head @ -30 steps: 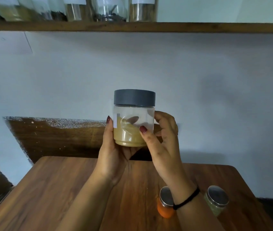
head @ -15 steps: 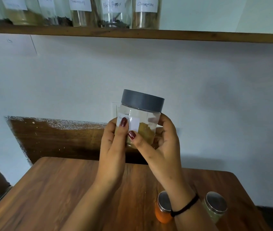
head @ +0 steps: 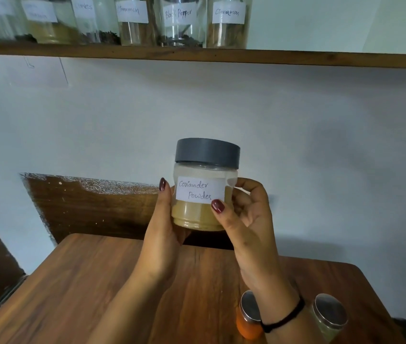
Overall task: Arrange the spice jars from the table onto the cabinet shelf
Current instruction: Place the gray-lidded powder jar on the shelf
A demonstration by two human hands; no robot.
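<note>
Standing upright in the air above the far edge of the wooden table (head: 92,294), the coriander powder jar (head: 192,216) sits near the middle of the view. Its grey lid (head: 207,153) is on and its handwritten label (head: 200,191) faces the camera. The left hand (head: 163,237) grips it from nine o'clock, thumb up along the wall. The right hand (head: 249,232) grips it from three o'clock, thumb on the front and fingers curled round the side. A black band (head: 285,316) circles the right wrist. At five o'clock from the jar, an orange jar (head: 246,324) and a greenish jar (head: 328,316), both metal-lidded, stand on the table. At twelve o'clock runs the wooden shelf (head: 271,58), bearing a row of labelled jars, among them Cloves (head: 90,23), Black Pepper (head: 180,26) and Cinnamon (head: 228,26).
</note>
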